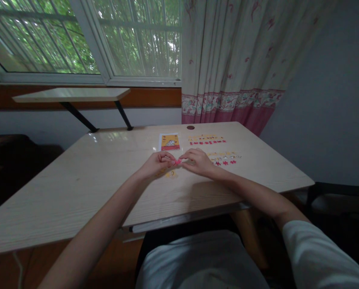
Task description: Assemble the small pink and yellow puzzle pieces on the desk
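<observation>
Above the desk's middle, my left hand (159, 163) pinches a small pink-red jigsaw piece (177, 161) between thumb and fingers. My right hand (198, 161) closes from the other side on a pinkish, whitish-edged piece that meets it; whether the two are joined I cannot tell. Just below my left hand lie yellow jigsaw pieces (171, 174), partly covered by it. Behind my hands rests a picture card (170, 142) with a white animal on yellow and red. Rows of loose pieces, yellow ones (217, 154) and red ones (225, 163), spread out beside my right hand.
Farther back on the desk (107, 168) are more rows, with red pieces (207, 143) in front of yellow ones. A raised shelf (74, 94) on black legs stands at the back left. A round cable hole (190, 127) sits near the rear edge, before the curtain (227, 60).
</observation>
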{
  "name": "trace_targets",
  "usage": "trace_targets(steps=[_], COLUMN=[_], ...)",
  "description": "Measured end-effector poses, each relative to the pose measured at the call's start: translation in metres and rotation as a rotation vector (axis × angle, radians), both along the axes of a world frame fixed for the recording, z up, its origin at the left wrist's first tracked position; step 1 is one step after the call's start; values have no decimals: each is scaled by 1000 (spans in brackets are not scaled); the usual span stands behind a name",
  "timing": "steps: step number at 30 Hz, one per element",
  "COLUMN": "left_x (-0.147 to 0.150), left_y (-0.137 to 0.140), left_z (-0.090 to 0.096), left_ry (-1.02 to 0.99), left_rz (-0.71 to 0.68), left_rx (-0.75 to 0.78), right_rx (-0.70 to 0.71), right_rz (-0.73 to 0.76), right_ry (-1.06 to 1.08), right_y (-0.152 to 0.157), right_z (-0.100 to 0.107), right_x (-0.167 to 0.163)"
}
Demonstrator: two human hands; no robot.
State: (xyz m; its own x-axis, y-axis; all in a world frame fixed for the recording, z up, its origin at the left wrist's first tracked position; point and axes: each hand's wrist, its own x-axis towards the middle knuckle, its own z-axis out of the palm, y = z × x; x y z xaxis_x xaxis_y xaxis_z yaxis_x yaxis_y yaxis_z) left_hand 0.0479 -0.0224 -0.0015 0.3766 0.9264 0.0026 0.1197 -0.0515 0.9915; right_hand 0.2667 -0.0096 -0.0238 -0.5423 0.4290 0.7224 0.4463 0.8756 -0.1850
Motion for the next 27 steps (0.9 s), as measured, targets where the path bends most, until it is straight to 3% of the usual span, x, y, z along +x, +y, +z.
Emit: trace_targets(steps=[6, 10, 14, 18, 27], left_x=[-13, -31, -45, -51, -52], left_y=[11, 14, 14, 19, 20], left_z=[2, 5, 7, 6, 4], left_ry=[135, 568, 938, 1002, 1015], left_rz=[104, 219, 178, 98, 55], left_rx=[207, 405, 509, 532, 529], right_rx=[14, -22, -20, -37, 1], right_rz=[-57, -46, -28, -21, -4], right_ry=[123, 247, 245, 234, 231], right_y=[9, 17, 20, 20, 20], right_z=[10, 16, 15, 12, 13], right_x=[20, 35, 38, 37, 39])
